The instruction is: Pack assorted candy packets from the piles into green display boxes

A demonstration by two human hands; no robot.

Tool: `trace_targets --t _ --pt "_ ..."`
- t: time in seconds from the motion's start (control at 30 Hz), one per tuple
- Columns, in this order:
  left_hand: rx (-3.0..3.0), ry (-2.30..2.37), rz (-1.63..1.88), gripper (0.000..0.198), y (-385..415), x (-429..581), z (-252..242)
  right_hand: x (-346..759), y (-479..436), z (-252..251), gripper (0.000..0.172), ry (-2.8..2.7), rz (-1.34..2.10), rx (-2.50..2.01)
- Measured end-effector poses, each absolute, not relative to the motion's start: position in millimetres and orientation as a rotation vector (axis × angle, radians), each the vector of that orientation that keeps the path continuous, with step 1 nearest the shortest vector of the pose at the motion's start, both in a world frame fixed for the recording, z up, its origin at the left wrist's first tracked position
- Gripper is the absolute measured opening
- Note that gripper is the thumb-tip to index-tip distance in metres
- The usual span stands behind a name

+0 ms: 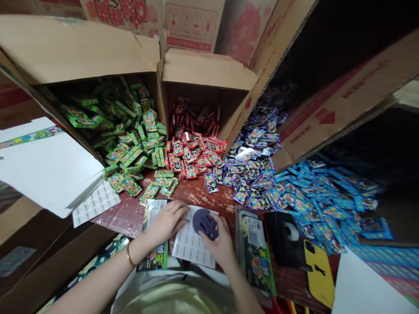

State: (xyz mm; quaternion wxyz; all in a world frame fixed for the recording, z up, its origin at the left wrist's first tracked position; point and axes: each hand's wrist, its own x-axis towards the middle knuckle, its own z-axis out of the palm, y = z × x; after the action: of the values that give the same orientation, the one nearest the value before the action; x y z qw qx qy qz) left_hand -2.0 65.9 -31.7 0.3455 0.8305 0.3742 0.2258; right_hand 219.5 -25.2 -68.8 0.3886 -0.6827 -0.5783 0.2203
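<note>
My left hand (165, 222) lies with its fingers flat and pressed on a white sheet of round stickers (193, 246), which rests on the worn wooden table. Under my left wrist sits a printed card pack (153, 257). My right hand (220, 244) grips a dark round disc-shaped tool (205, 222) over the top edge of the same sheet. A gold bangle circles my left wrist.
Open cartons spill small packets onto the table: green (131, 144), red (193, 155), purple (252, 168) and blue (324, 196). A stack of white sheets (49, 170) and a sticker sheet (96, 203) lie left. A tape dispenser (284, 237), a yellow phone (319, 272) and packs (255, 253) sit right.
</note>
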Motion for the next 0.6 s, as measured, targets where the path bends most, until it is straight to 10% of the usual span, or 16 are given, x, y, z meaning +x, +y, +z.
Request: trace_targets --t 0.13,0.3,0.6 --pt "2.157 0.950 0.353 0.077 80 22 -31 263 -27 -80 0.050 -1.328 0.248 -1.878" --pt "1.987 1.016 0.274 0.035 98 32 -17 266 -27 -47 0.051 -1.266 -0.060 -1.916" --pt "1.785 0.902 0.170 0.031 95 21 34 239 -15 -21 0.038 -0.900 1.240 -1.498"
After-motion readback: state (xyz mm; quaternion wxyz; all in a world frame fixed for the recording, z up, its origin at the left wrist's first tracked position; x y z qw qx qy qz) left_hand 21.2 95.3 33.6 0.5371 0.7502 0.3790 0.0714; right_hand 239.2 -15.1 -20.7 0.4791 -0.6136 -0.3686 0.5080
